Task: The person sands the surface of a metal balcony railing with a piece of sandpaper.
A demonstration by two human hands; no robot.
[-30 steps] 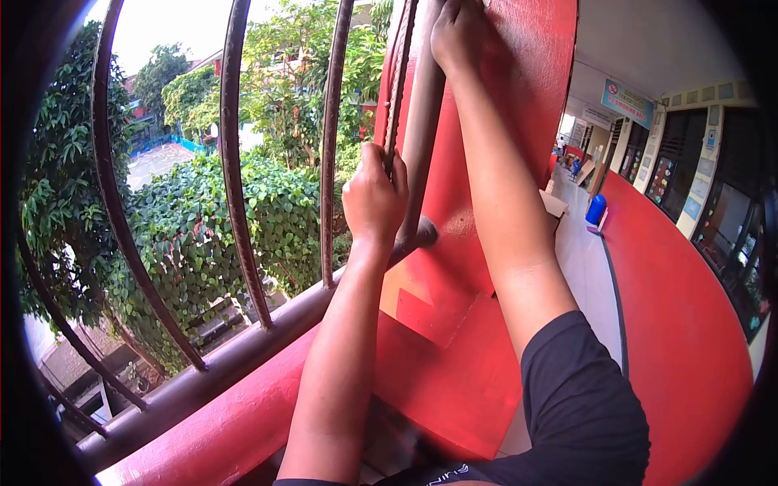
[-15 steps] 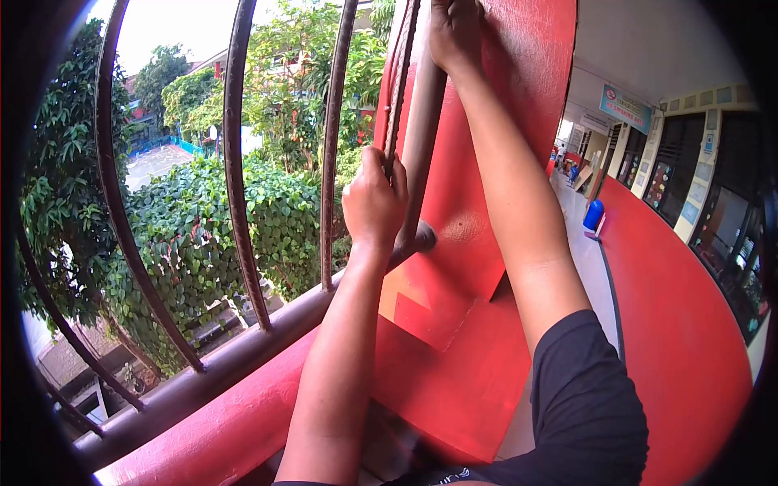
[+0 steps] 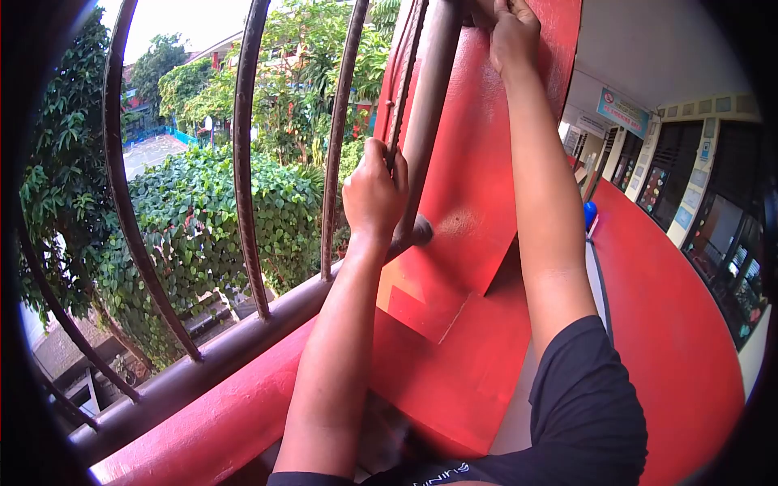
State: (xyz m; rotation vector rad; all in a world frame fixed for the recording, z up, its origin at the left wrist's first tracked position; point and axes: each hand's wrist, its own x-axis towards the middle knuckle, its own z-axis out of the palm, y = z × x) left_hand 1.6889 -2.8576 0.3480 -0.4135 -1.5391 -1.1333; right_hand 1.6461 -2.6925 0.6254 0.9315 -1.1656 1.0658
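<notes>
My left hand is closed around a thin ribbed metal bar of the railing, beside a thicker round post. High up, my right hand has its fingers bent together near the top of that post, against the red pillar. A small brownish piece shows by the right fingertips, cut off by the upper edge, and I cannot make out what it is. Both arms reach upward and forward.
More ribbed bars rise from a dark lower rail on the left, above a red ledge. Leafy bushes grow beyond. To the right runs a corridor with a red wall, a blue bin and a hanging sign.
My right hand has moved right and slightly down, away from the post's top. My left hand keeps its hold on the bar. The view has shifted slightly.
</notes>
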